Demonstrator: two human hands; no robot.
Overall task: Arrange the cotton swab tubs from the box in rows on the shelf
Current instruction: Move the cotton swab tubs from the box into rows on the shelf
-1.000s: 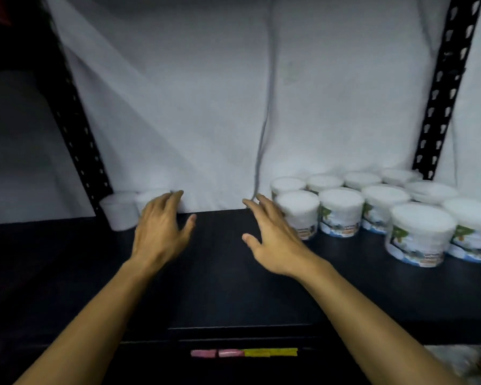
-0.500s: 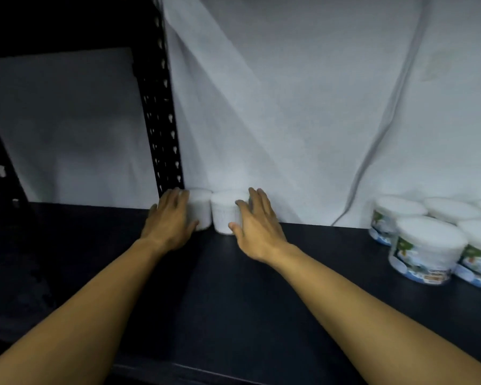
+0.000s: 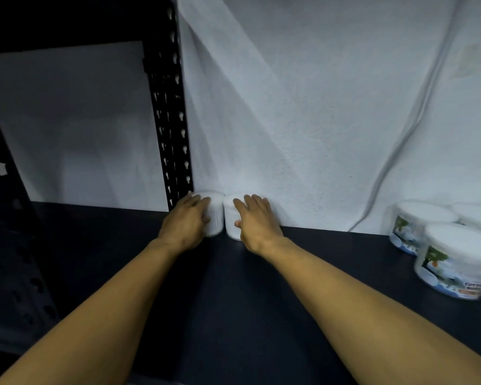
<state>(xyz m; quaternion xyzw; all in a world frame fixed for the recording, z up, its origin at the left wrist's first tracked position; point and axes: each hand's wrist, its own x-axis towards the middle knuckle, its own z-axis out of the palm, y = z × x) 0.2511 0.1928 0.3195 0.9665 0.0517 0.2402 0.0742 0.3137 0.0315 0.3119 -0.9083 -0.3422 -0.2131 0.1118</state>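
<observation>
Two white cotton swab tubs stand side by side against the white backing at the back left of the dark shelf (image 3: 233, 301). My left hand (image 3: 185, 225) curls around the left tub (image 3: 215, 215), which sits next to the black upright post. My right hand (image 3: 257, 222) wraps the right tub (image 3: 231, 218) from its right side. Both tubs rest on the shelf, close together. At the far right, a group of labelled tubs (image 3: 453, 259) stands in rows, partly cut off by the frame edge.
A black perforated upright post (image 3: 171, 120) rises just left of the two tubs. White sheeting (image 3: 303, 107) hangs behind the shelf. Another dark post (image 3: 6, 218) stands at the far left.
Both hands reached forward and left to the two tubs at the back left and closed around them. The view swung left, so the rows of labelled tubs slid to the right edge.
</observation>
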